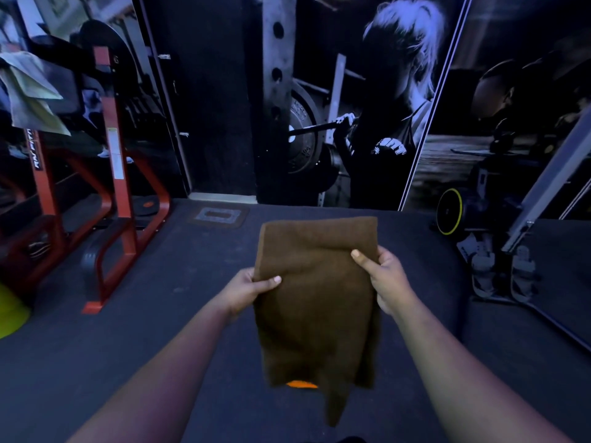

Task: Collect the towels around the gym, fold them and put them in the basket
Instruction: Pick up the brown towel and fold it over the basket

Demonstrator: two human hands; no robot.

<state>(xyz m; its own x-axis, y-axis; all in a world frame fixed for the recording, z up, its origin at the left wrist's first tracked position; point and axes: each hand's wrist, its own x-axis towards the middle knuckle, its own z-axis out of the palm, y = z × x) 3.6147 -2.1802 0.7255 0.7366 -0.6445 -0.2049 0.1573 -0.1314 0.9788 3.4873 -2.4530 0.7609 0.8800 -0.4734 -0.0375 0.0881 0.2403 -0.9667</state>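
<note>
Head view: both hands are holding a brown towel up in mid-air over the dark floor, prob. so it's hanging flat for the next fold. Left hand is pinching the left edge, thumb on top; right hand is pinching the right edge w/ fingers behind. Lower corner is dangling uneven. Red rack is sitting well apart at left, w/ another towel draped above; open floor ahead. No basket in view.
</note>
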